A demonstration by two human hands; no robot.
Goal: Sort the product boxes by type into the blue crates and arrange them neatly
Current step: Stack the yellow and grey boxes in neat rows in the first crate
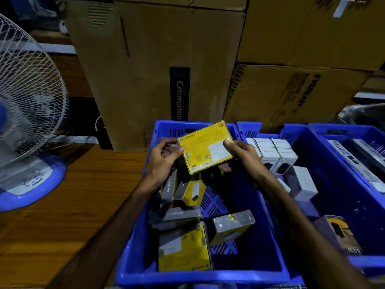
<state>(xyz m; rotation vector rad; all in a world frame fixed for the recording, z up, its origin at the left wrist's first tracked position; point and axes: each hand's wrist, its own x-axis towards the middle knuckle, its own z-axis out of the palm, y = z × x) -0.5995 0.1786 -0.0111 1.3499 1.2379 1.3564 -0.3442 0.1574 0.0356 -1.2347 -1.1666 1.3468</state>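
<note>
Both hands hold one flat yellow product box (205, 146) above the far end of the left blue crate (133, 243). My left hand (164, 161) grips its left edge, and a grey box shows behind those fingers. My right hand (241, 156) pinches the box's right edge. Below lie several yellow-and-grey boxes (184, 249), loose and at mixed angles, in that crate. The middle blue crate (337, 184) holds a neat block of white boxes (275, 152) at its far end, plus a white box (302, 182) lying loose and a yellow-black box (337, 232).
A third blue crate (325, 130) at the right holds long dark boxes (358, 161). Large cardboard cartons (150, 65) stand right behind the crates. A table fan (27, 113) with a blue base sits on the wooden surface (75, 207) at the left.
</note>
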